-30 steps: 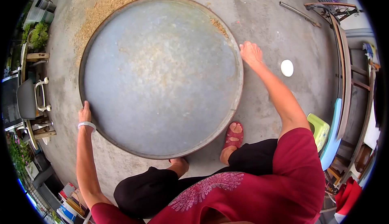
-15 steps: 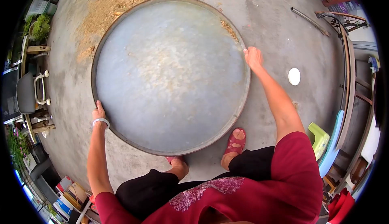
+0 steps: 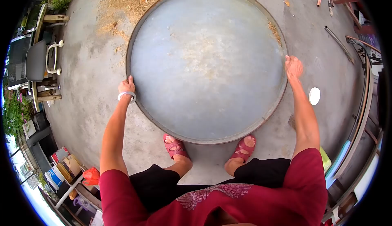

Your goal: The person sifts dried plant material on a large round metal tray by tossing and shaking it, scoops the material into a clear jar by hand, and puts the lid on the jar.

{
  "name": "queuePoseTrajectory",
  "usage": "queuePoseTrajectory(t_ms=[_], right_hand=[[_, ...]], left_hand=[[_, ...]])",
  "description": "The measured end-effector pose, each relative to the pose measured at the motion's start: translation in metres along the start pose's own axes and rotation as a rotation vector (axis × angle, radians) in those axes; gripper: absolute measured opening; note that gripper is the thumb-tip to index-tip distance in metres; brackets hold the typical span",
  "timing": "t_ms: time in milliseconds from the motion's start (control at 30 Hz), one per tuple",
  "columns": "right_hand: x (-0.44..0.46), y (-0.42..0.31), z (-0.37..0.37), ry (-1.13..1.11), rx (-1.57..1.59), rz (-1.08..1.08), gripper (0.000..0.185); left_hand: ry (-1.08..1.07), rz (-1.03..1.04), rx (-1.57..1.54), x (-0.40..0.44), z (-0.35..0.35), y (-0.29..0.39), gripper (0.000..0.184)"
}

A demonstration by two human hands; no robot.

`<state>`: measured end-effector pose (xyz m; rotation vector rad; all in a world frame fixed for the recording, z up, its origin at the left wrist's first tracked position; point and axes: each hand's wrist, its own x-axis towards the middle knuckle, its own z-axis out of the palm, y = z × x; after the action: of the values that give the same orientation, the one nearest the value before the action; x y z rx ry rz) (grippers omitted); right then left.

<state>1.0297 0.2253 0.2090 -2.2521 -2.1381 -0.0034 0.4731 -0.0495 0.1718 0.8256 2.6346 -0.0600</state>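
A large round shallow metal tray [image 3: 196, 99] with a raised rim spans the middle of the head view, in front of my feet. My left hand [image 3: 126, 86] is closed on its rim at the left, with a pale bangle [image 3: 131, 95] on the wrist. On the opposite side my right hand [image 3: 293, 67] grips the rim, fingers curled. A thin line of brown chaff [image 3: 274, 32] lies inside along the upper right edge. Pale dusty residue marks the tray's middle. The undersides of both hands are hidden.
Sawdust-like chaff [image 3: 118, 5] covers the concrete floor beyond the tray. A white oval lid-like object [image 3: 314, 96] and a metal pipe [image 3: 339, 44] lie to the right. A grey chair [image 3: 36, 60] stands left. Red sandals [image 3: 245, 148] are close to the tray's near edge.
The tray and both hands have shifted right in the view, and the surroundings have shifted too. More of my left sandal shows beside the tray's near edge. Both hands keep their hold.
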Motion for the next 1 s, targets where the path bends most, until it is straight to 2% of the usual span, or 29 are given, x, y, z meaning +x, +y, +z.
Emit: queuePoseTrajectory(t_ms=[100,133,167,200,300,367,400,467,567,633,667,767,867,967,1000], right_hand=[[-0.004,0.005,0.004,0.008,0.036,-0.037,0.025],[-0.004,0.005,0.002,-0.007,0.040,-0.040,0.025],[0.000,0.006,-0.001,-0.039,0.057,-0.020,0.024],[0.001,0.007,-0.003,-0.076,0.082,-0.003,0.023],[0.004,-0.006,-0.012,0.403,0.401,-0.233,0.020],[-0.004,-0.026,-0.020,0.030,0.945,0.200,0.020],[-0.007,-0.036,-0.022,-0.166,1.206,0.419,0.020],[-0.015,-0.045,0.001,-0.308,1.623,0.713,0.024],[-0.012,-0.050,0.025,-0.152,1.877,0.845,0.030],[-0.009,-0.043,0.025,-0.202,1.936,0.807,0.034],[-0.008,-0.039,0.026,-0.232,1.940,0.783,0.035],[-0.007,-0.036,0.030,-0.228,1.889,0.719,0.036],[-0.008,-0.042,0.029,-0.183,1.838,0.717,0.036],[-0.004,-0.048,0.038,-0.052,1.900,0.766,0.035],[-0.003,-0.052,0.038,0.019,1.940,0.793,0.035]], left_hand=[[-0.157,0.024,0.204,0.022,0.016,-0.007,0.051],[-0.237,-0.093,0.092,0.030,0.020,-0.009,0.049],[-0.252,-0.045,0.193,0.015,-0.002,0.016,0.050],[-0.204,0.022,0.437,0.030,0.010,0.006,0.051],[-0.297,0.255,0.597,0.095,0.013,0.000,0.048],[-0.040,0.238,0.443,0.066,-0.037,0.103,0.044],[0.040,0.452,0.438,0.066,-0.047,0.145,0.039],[0.148,0.637,0.253,0.031,-0.065,0.247,0.032],[0.212,0.910,0.126,-0.011,-0.052,0.367,0.027],[0.224,1.043,0.206,-0.039,-0.038,0.428,0.028],[0.260,1.142,0.226,-0.044,-0.026,0.451,0.029],[0.653,1.368,0.229,-0.049,0.010,0.501,0.024],[0.759,1.436,0.305,-0.036,0.029,0.528,0.024],[0.192,1.182,0.555,-0.045,0.018,0.545,0.023],[0.205,1.198,0.565,-0.045,0.017,0.547,0.021]])
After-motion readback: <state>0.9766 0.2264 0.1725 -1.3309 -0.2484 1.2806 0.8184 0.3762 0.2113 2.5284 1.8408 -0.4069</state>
